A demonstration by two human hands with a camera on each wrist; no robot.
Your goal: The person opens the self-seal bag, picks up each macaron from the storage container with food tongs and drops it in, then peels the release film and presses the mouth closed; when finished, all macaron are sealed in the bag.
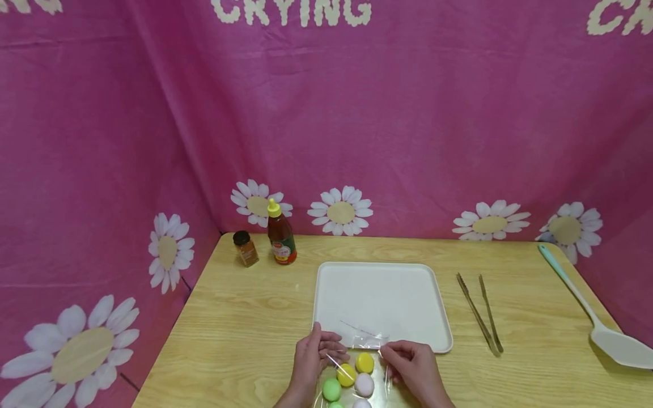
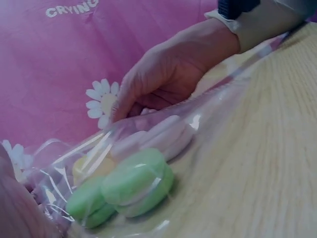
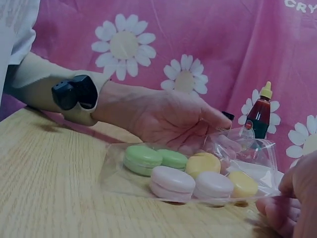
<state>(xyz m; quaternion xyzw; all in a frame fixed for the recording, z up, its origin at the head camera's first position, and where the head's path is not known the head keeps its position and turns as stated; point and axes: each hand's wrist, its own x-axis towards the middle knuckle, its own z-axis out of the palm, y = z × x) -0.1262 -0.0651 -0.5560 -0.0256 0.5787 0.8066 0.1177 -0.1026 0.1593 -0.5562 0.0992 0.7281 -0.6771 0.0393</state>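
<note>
A clear plastic bag holds macarons: two yellow ones, two green ones and two pale pink ones. It lies low over the table's near side, its upper end overlapping the tray's front edge in the head view. My right hand pinches the bag's upper right corner between thumb and fingers. At the bag's left side is my left hand, thumb raised and fingers loosely extended against the plastic. In the right wrist view, the left hand's fingertips are partly hidden behind the bag.
A white tray lies just beyond the hands. Metal tongs and a white spatula with a mint handle are to the right. A sauce bottle and a spice jar stand at back left. Pink cloth hangs around the table.
</note>
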